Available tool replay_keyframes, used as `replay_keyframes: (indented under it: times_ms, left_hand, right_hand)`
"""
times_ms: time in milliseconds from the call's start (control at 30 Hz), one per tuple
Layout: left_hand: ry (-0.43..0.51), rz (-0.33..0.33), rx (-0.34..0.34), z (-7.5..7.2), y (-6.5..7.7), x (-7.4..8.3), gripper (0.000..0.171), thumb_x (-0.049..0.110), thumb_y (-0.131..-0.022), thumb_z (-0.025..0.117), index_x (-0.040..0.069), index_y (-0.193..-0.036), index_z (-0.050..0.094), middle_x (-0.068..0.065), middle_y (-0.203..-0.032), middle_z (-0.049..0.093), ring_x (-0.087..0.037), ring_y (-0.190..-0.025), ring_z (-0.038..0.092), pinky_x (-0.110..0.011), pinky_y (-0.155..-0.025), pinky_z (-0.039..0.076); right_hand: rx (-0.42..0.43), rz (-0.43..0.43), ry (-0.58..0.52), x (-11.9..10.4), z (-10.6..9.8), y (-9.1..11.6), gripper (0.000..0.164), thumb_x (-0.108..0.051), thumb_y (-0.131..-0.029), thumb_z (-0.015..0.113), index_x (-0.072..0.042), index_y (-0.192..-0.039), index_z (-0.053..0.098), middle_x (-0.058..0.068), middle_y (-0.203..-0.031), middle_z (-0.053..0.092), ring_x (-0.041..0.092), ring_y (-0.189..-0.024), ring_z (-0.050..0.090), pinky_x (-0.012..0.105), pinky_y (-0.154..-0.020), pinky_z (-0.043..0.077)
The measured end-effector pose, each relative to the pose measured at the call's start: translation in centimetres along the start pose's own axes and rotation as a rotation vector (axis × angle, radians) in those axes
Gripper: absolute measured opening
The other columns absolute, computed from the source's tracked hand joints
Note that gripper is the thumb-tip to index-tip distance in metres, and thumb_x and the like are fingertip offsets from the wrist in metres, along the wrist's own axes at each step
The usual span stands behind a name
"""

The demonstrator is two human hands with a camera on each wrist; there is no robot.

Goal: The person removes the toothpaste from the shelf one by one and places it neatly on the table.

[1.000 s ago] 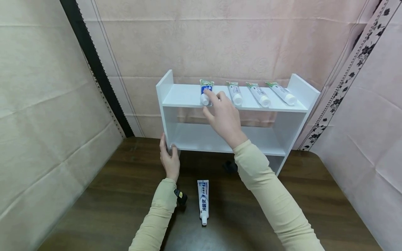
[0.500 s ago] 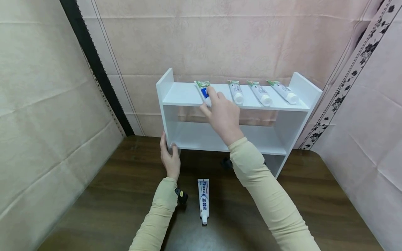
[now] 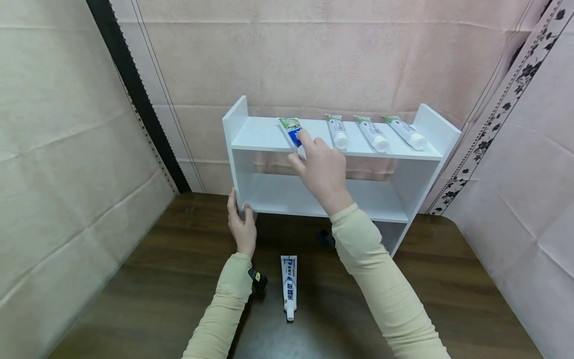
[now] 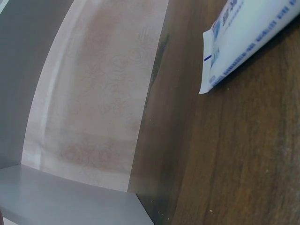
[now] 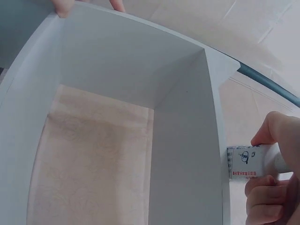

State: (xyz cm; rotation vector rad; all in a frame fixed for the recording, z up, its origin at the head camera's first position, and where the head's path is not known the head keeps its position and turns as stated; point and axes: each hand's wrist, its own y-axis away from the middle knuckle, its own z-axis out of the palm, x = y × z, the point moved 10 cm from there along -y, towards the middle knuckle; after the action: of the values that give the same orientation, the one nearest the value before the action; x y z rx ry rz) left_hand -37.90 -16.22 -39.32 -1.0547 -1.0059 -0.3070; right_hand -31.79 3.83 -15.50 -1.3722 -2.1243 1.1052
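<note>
My right hand (image 3: 324,172) pinches a green, blue and white toothpaste tube (image 3: 293,133) near its white cap, at the front edge of the top board. In the right wrist view thumb and fingers close round the cap end of this tube (image 5: 248,161), whose printed underside shows. The tube slants, its green flat end back and to the left. My left hand (image 3: 242,229) grips the lower left side of the white shelf (image 3: 264,133), thumb at the front and fingers along the outer side. Another toothpaste tube (image 3: 289,286) lies flat on the table, cap towards me.
Three more tubes, a left one (image 3: 336,132), a middle one (image 3: 372,134) and a right one (image 3: 405,133), lie on the top board. The middle board (image 3: 287,194) is below. Cloth walls (image 3: 314,60) enclose the brown wooden table (image 3: 179,289).
The held tube's flat end has swung left, and its cap end has come right and slightly forward with my right hand. My left hand stays on the shelf.
</note>
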Motion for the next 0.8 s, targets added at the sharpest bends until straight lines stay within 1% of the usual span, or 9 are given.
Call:
replay_keyframes:
  times_ms: [200, 333, 467, 600, 800]
  left_hand:
    - [0.005, 0.014, -0.009, -0.1, 0.1, -0.1, 0.055, 0.007, -0.098, 0.046, 0.025, -0.149, 0.036, -0.004, -0.152, 0.042, -0.029, -0.128, 0.048, -0.055, -0.100, 0.042]
    - [0.007, 0.024, -0.009, -0.1, 0.1, 0.0, 0.055, 0.008, -0.098, 0.046, 0.027, -0.149, 0.036, -0.004, -0.151, 0.043, -0.029, -0.127, 0.049, -0.055, -0.100, 0.042]
    - [-0.001, 0.022, -0.011, 0.0, 0.1, 0.0, 0.055, 0.009, -0.098, 0.046, 0.027, -0.149, 0.037, -0.005, -0.152, 0.043, -0.029, -0.127, 0.048, -0.055, -0.099, 0.042]
    - [0.000, 0.016, -0.015, -0.1, 0.1, 0.0, 0.055, 0.010, -0.099, 0.046, 0.027, -0.150, 0.036, -0.004, -0.152, 0.042, -0.029, -0.126, 0.048, -0.055, -0.099, 0.042]
    - [-0.006, 0.006, -0.027, -0.2, 0.2, -0.1, 0.054, 0.012, -0.099, 0.045, 0.028, -0.150, 0.035, -0.004, -0.152, 0.042, -0.029, -0.127, 0.048, -0.055, -0.102, 0.041]
  right_hand:
    - [-0.008, -0.001, -0.012, 0.1, -0.4, 0.6, 0.022, -0.021, -0.090, 0.056, -0.009, -0.108, 0.059, 0.014, -0.072, 0.066, 0.021, -0.047, 0.041, 0.026, -0.044, 0.023]
    - [-0.014, 0.022, -0.037, 0.4, -0.5, 1.0, 0.023, -0.021, -0.090, 0.054, -0.009, -0.108, 0.059, 0.014, -0.075, 0.069, 0.022, -0.047, 0.046, 0.026, -0.043, 0.024]
    - [0.016, 0.032, -0.070, 0.7, -0.7, 1.4, 0.023, -0.020, -0.089, 0.052, -0.008, -0.107, 0.059, 0.014, -0.081, 0.072, 0.022, -0.047, 0.049, 0.026, -0.043, 0.025]
    - [0.057, 0.006, -0.081, 0.5, -1.0, 1.8, 0.020, -0.020, -0.092, 0.051, -0.008, -0.105, 0.058, 0.015, -0.080, 0.073, 0.020, -0.044, 0.047, 0.026, -0.042, 0.024]
    - [0.092, -0.039, -0.056, 0.0, -1.3, 2.3, 0.017, -0.019, -0.090, 0.053, -0.006, -0.101, 0.059, 0.016, -0.073, 0.070, 0.020, -0.043, 0.044, 0.026, -0.042, 0.023]
